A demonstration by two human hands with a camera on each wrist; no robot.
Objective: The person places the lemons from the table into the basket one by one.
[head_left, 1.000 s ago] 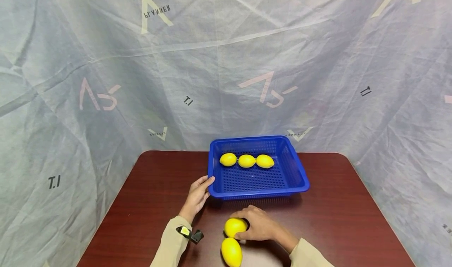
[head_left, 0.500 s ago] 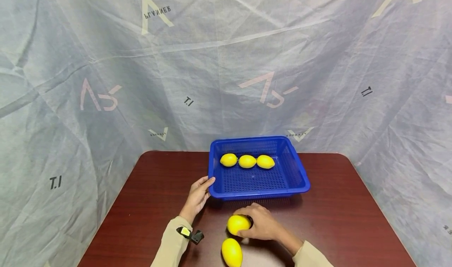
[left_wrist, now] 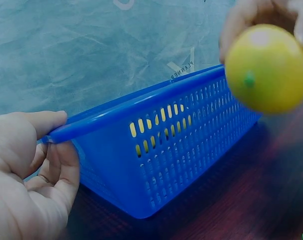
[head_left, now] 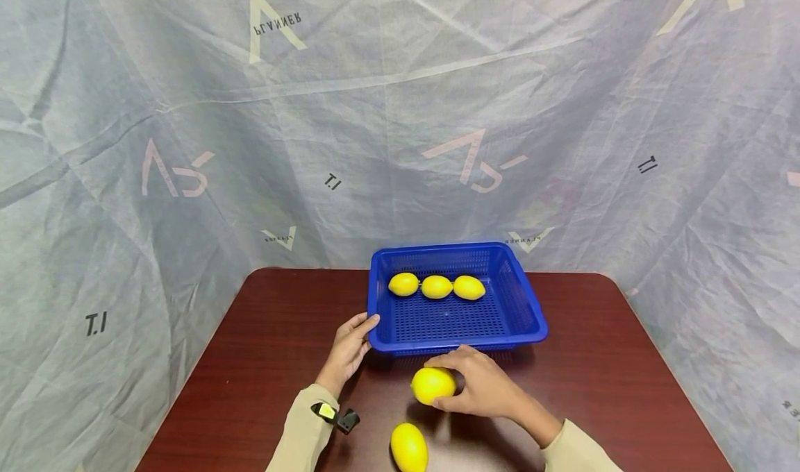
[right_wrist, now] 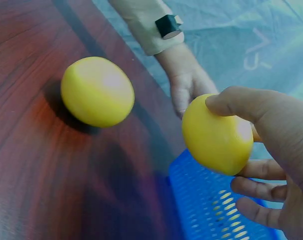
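Pinched between the thumb and fingers of my right hand [head_left: 481,385] is a yellow lemon [head_left: 432,386], held above the table just in front of a blue basket [head_left: 450,348]. My left hand [head_left: 347,350] grips the basket's near left rim; the left wrist view shows the thumb over the rim [left_wrist: 106,120] and the fingers curled beneath. Three lemons [head_left: 437,287] lie in a row inside the basket, toward its back. Another lemon [head_left: 409,448] rests on the table near the front, and the right wrist view shows this lemon [right_wrist: 97,92] apart from the held one [right_wrist: 216,135].
The dark red wooden table [head_left: 275,319] extends to both sides of the basket. A grey printed cloth [head_left: 375,125] hangs behind the table and along its sides. A small black device [head_left: 336,416] is strapped on the left sleeve.
My right hand has lifted its lemon off the table and moved it forward and right, away from the front lemon. My left hand and the basket have stayed in place.
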